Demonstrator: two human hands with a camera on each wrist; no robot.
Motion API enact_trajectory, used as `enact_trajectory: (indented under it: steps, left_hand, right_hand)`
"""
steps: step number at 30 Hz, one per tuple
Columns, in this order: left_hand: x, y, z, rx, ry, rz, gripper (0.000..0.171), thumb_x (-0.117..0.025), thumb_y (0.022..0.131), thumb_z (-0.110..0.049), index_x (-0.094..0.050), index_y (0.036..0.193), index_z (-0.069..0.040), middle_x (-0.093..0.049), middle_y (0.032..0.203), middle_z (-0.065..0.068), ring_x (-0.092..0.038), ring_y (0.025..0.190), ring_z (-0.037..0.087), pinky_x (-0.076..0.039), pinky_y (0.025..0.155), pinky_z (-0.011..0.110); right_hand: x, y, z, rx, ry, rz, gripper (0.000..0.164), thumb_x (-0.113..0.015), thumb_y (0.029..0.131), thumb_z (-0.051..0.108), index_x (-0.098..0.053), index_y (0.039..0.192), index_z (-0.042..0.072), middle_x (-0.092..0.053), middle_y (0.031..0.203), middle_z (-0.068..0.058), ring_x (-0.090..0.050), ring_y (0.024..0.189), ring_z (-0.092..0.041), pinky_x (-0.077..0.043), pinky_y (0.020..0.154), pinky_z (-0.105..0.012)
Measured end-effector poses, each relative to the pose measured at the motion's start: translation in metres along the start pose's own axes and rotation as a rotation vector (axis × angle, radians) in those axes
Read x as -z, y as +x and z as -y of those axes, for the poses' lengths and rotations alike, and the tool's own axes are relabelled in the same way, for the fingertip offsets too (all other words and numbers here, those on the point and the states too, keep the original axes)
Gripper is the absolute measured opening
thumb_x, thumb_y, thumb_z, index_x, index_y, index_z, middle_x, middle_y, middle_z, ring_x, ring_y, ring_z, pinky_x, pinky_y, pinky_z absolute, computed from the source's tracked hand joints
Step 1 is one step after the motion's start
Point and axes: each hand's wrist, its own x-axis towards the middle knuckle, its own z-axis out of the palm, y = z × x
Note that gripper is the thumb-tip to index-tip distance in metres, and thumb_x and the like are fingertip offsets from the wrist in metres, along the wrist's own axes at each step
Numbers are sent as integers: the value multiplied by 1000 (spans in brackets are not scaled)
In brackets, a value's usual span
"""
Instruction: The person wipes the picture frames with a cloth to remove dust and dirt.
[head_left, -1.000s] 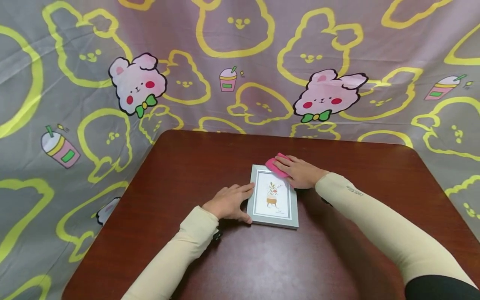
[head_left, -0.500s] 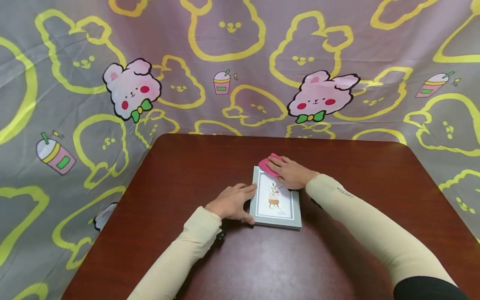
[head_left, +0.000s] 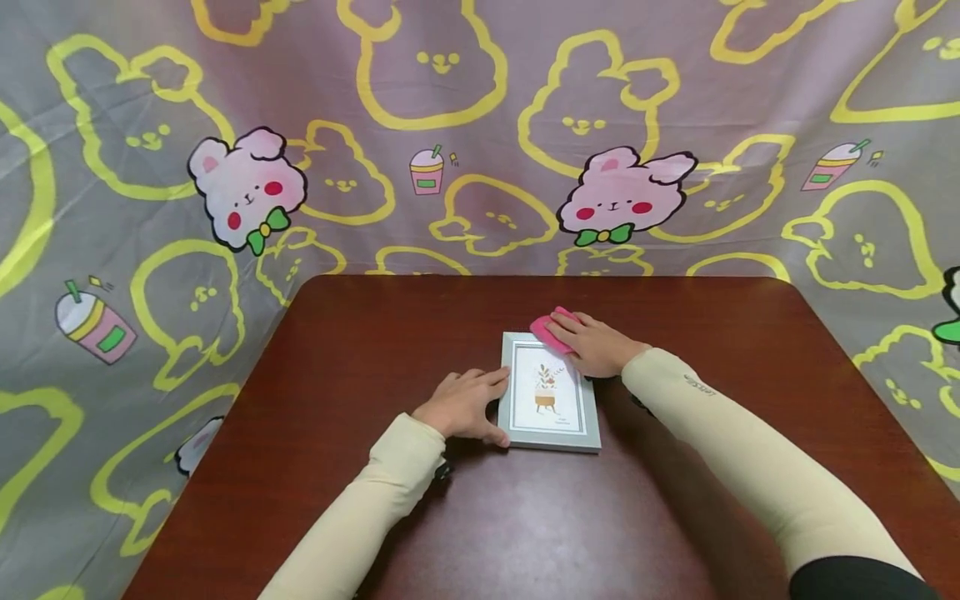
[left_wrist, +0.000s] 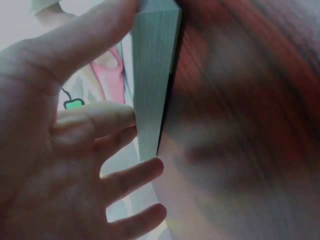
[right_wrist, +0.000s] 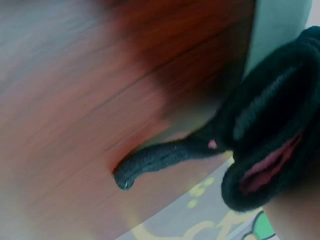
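A picture frame (head_left: 550,439) with a silvery-grey border lies flat on the brown table; its print shows a plant in an orange pot. My left hand (head_left: 465,406) steadies the frame's left side, thumb near the front corner. In the left wrist view, the left hand's fingers (left_wrist: 132,177) are spread, and the index finger touches the frame's side (left_wrist: 152,75). My right hand (head_left: 597,346) holds a bunched pink cloth (head_left: 550,333) against the frame's far edge. Its thumb is hidden in the head view.
The brown table (head_left: 375,333) extends around the frame. Behind and left of it hangs a grey curtain (head_left: 480,108) with yellow outlines and pink rabbits. A dark fuzzy piece of fabric (right_wrist: 165,155) fills part of the right wrist view; its kind is unclear.
My right hand slid the pink cloth leftward along the frame's far edge, then back to the right. The left hand stays at the frame's left side. The head view has shifted slightly.
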Motion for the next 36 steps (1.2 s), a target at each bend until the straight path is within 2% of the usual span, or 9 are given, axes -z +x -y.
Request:
enact_trajectory:
  steps: [6, 13, 19, 24, 31, 36]
  left_hand:
    - [-1, -1, -2, -5, -12, -8, 96, -79, 76, -58, -38, 154, -19, -25, 166, -9, -36, 146, 24, -36, 110, 47]
    - [1, -2, -4, -5, 1, -4, 95, -78, 77, -57, -38, 154, -17, -26, 166, -6, -41, 142, 25, -39, 107, 46]
    - [2, -3, -5, -5, 27, -3, 95, -78, 77, -58, -39, 153, -18, -27, 165, -6, -43, 140, 25, -41, 104, 45]
    - [0, -2, -4, -6, 22, -5, 95, -77, 77, -58, -38, 154, -19, -25, 166, -7, -43, 140, 24, -42, 102, 44]
    - [-2, -2, -3, 14, -5, 11, 96, -77, 77, -57, -35, 155, -20, -21, 167, -10, -40, 142, 23, -40, 105, 44]
    - [-1, -2, -3, 12, 13, 5, 96, -77, 77, -58, -37, 155, -20, -23, 166, -9, -42, 141, 23, -41, 103, 43]
  right_hand:
    - [0, -5, -4, -5, 4, -6, 69, -53, 99, 25, -21, 158, 7, -18, 166, -18, -19, 151, -45, -20, 122, -57]
    - [4, 14, 17, -47, -2, 53, 73, -53, 100, 30, -17, 160, 9, -14, 167, -17, -13, 152, -46, -18, 123, -57]
    - [8, 37, 43, -15, 9, 81, 68, -46, 103, 29, -14, 160, 11, -12, 168, -16, -11, 153, -45, -16, 123, -56]
    - [11, 47, 56, 10, -5, 64, 63, -43, 104, 26, -17, 160, 13, -14, 168, -15, -13, 153, -45, -17, 124, -55]
    - [7, 44, 46, 26, -38, 53, 66, -46, 103, 29, -16, 160, 14, -12, 168, -13, -14, 152, -45, -20, 122, -57]
    - [6, 38, 35, 22, -40, 53, 69, -49, 102, 29, -16, 160, 14, -12, 168, -13, -13, 152, -46, -19, 122, -57]
